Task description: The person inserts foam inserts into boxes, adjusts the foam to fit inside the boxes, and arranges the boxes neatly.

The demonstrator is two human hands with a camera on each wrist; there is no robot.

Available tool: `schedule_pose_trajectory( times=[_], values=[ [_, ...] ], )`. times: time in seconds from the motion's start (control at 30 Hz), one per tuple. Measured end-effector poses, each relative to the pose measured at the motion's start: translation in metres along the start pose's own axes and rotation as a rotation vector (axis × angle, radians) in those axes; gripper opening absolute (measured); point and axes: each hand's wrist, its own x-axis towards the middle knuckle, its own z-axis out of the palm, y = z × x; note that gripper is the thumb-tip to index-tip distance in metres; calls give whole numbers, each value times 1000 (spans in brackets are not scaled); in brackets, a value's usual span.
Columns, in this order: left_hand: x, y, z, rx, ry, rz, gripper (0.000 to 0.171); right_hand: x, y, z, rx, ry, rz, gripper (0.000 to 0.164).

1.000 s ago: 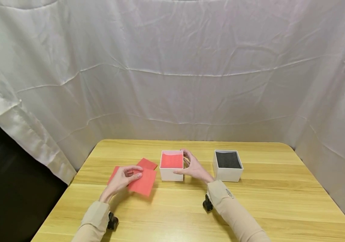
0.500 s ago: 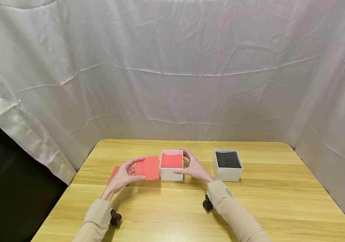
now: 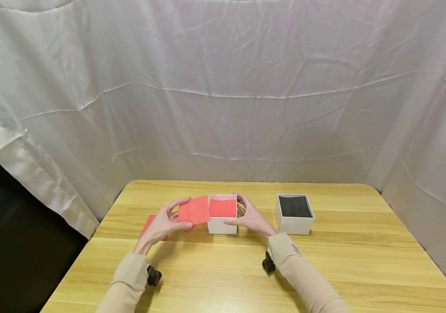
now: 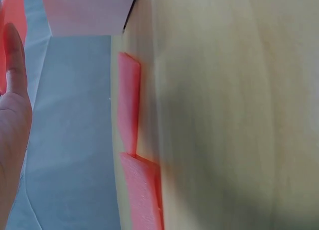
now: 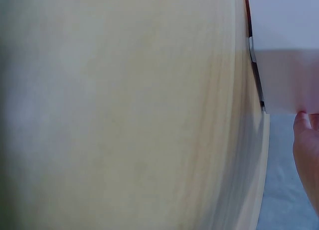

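My left hand pinches a flat red square, which looks like a folded cloth or napkin, between thumb and fingers. The square is held up off the table, its right edge at the left rim of a white box. Inside that box lies more of the same red material. My right hand grips the box at its right side, thumb on the front wall and fingers behind. In the left wrist view, two more red pieces lie on the table below the left hand.
A second white box holding dark grey folded material stands to the right of my right hand. Both boxes stand on a wooden table toward its back edge. A pale curtain hangs behind.
My left hand has lifted the red square from above the other red pieces and carried it up and right to the box rim. The right hand and both boxes stay put.
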Motion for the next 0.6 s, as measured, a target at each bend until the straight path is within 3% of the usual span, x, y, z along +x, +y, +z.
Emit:
schedule_pose_trajectory(
  times=[0.3, 0.6],
  values=[
    [14, 6, 8, 100, 41, 36, 73, 0, 0, 0, 12, -9, -8, 101],
    [33, 15, 19, 101, 76, -32, 69, -2, -1, -1, -23, -1, 0, 101]
  ],
)
